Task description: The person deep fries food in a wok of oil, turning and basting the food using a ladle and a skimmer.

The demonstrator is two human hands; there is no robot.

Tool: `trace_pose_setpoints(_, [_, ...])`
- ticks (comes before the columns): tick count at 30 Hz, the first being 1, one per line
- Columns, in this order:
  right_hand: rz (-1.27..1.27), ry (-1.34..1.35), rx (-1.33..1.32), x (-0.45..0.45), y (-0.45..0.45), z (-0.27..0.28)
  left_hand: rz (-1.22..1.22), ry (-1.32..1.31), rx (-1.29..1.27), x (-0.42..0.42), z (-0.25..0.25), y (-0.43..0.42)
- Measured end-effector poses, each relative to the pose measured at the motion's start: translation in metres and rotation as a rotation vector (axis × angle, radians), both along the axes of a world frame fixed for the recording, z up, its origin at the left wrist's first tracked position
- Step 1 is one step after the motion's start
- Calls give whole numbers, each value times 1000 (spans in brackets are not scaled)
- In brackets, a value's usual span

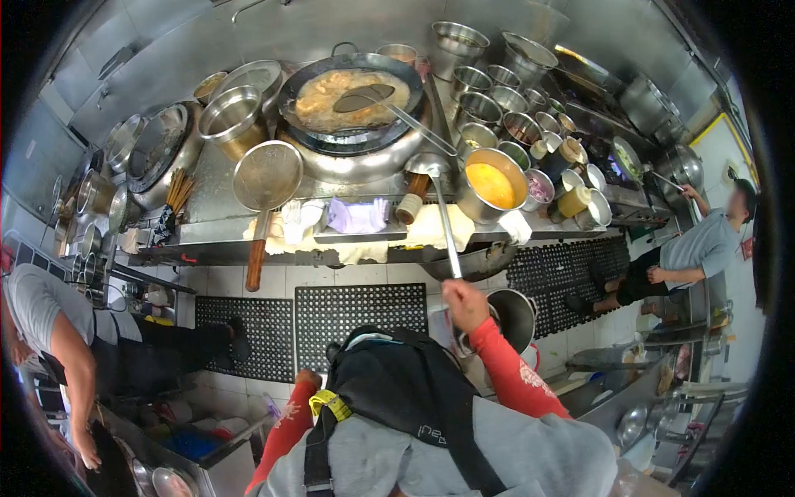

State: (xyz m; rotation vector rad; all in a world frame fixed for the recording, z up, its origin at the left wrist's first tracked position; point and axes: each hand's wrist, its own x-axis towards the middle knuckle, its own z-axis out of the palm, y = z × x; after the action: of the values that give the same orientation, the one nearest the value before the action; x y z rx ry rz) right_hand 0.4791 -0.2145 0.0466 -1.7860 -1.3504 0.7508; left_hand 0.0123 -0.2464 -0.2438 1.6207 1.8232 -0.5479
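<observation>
Bright light, bent edges
We see pale sheen on the steel wall and counter, while strong fisheye distortion curves everything toward black corners.

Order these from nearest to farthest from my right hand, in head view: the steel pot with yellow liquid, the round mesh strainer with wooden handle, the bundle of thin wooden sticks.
From the right hand:
1. Steel pot, ahead, slightly right.
2. Mesh strainer, ahead, left.
3. Wooden sticks, farther left.
</observation>
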Motion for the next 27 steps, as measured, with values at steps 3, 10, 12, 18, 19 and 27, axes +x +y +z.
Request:
trace_pose_setpoints(3, [-161, -454, 75, 34, 27, -10, -201, 49, 13, 23, 12, 4])
trace_pose_setpoints(10, [-68, 99, -255, 53, 35, -93, 23, -36, 108, 48, 39, 12])
trace_pose_setpoints(12, [-196, 77, -211, 49, 38, -107, -61, -5, 71, 47, 52, 9])
trace_pose_setpoints(18, [-242, -60, 72, 41, 21, -76, -66, 16, -122, 60, 90, 27])
trace_pose_setpoints(19, [-222, -51, 108, 42, 16, -77, -225, 11, -93, 51, 67, 26])
trace_pose_setpoints(27, [-122, -79, 1, 46, -16, -80, -19, -25, 81, 38, -16, 34])
